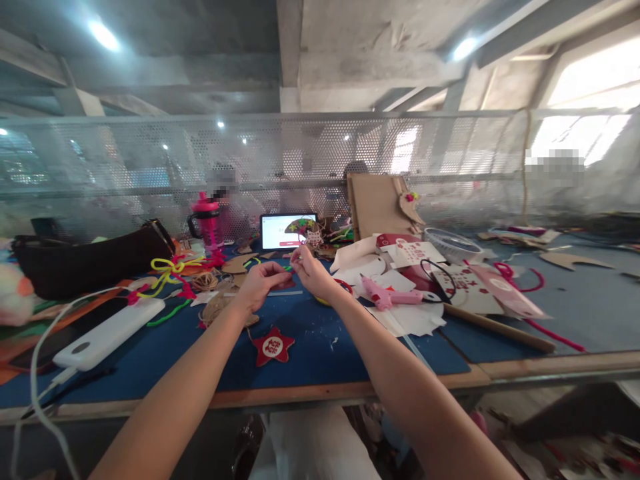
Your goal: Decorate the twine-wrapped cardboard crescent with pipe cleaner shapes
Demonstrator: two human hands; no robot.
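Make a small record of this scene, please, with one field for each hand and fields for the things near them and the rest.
Left hand: raised over the blue table, fingers reaching toward the right hand; any held item is too small to tell.
Right hand: fingertips pinched together; any held item is too small to tell.
Near: red felt star, twine coil, pink glue gun.
Rest: white power bank, pink bottle, tablet, black pouch.

pipe cleaner (287, 269): bright green | star (273, 346): red, white centre circle, red marks | tabletop (320, 353): deep blue | glue gun (385, 293): pink | bottle (207, 223): magenta | paper card (465, 290): white, red print | power bank (107, 333): white
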